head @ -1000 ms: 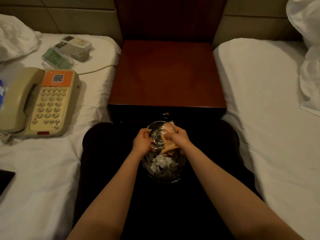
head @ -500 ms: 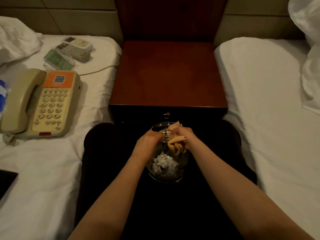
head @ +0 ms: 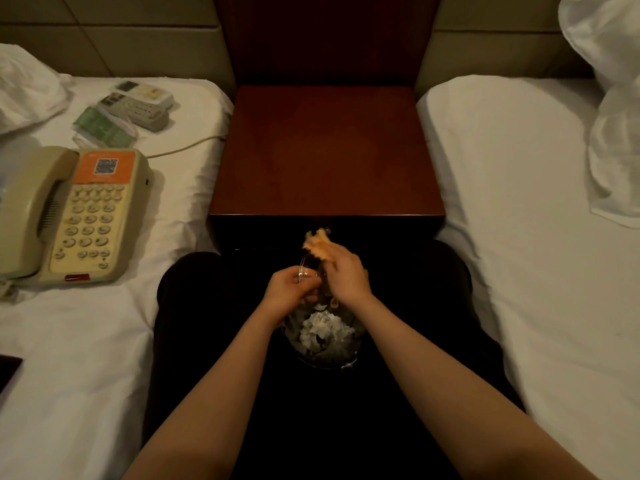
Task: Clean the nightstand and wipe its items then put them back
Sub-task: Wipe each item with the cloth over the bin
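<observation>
At 6 o'clock of the nightstand, the left hand pinches a clear glass in curled fingers. The right hand clenches an orange cloth against it. Only the glass's curved edge shows, so I cannot tell its axis or heading.

Wears plain black garment over lap and both knees; shows bare forearms, with left hand and right hand uncovered.
</observation>
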A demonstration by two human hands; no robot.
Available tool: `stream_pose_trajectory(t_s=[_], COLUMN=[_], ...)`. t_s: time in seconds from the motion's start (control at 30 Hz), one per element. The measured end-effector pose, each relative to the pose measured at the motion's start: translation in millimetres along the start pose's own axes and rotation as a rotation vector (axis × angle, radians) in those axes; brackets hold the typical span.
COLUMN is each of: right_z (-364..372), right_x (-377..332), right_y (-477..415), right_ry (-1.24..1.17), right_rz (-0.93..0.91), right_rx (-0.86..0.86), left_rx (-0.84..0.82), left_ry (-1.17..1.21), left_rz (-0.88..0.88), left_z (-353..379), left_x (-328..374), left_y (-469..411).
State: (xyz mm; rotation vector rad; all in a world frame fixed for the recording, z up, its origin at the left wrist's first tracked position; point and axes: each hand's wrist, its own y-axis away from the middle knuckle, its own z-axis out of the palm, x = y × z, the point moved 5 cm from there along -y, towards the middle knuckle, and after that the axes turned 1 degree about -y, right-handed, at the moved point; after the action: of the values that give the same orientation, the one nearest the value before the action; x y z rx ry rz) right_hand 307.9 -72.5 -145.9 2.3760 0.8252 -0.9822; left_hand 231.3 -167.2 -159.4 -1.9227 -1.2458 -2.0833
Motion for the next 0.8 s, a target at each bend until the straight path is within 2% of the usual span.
stream_pose_trajectory(t_s=[0.07,0.1,0.13,0.23,0.33,0.47,0.67,0.73,0.8], right_z=[-6.6,-8.3,-8.7,-8.2,-6.6,-8.9,-8.4,-7.4,-0.5], right_x=[18.7,21.5,19.5,-4.9,-16.6,-18.2,-4.2,-7.1,-19.6], right_y=[-4.8,-4.1,-4.0,2.2,4.5,6.9,0.3,3.5,10.1], right_ry=[-0.101,-0.097,-0.088,-0.062,0.019,0.020,-0.139,-0.096,-0.043], right_rz=[0.260,0.326,0.306,0.034,-0.111,-0.095,0.070,0.044,-0.080], right_rx=[0.054,0.043,0.029,0.002,-0.008,-0.028,-0.060,-0.062,-0.117], left_rx=[-0.011,-0.004,0.005,0.046,0.035,-0.005,-0.069,-0.035,0.034], left_ry=[0.021,0.026,0.048,0.145,0.069,-0.094,-0.074,-0.084,-0.129], left_rz=[-0.015,-0.014,-0.014,-0.025,-0.005,0.055,0.025,0.026,0.044], left_z=[1.1,0.0,-1.8,-9.7,-10.1,-2.2,0.5,-1.5,-7.6], left_x=[2.0,2.6,3.9,4.8,4.1,0.8,1.9,1.5,1.6], left_y=[2.4,2.7,3.0,-0.2,0.2,0.2,-1.1,-3.4,-6.8])
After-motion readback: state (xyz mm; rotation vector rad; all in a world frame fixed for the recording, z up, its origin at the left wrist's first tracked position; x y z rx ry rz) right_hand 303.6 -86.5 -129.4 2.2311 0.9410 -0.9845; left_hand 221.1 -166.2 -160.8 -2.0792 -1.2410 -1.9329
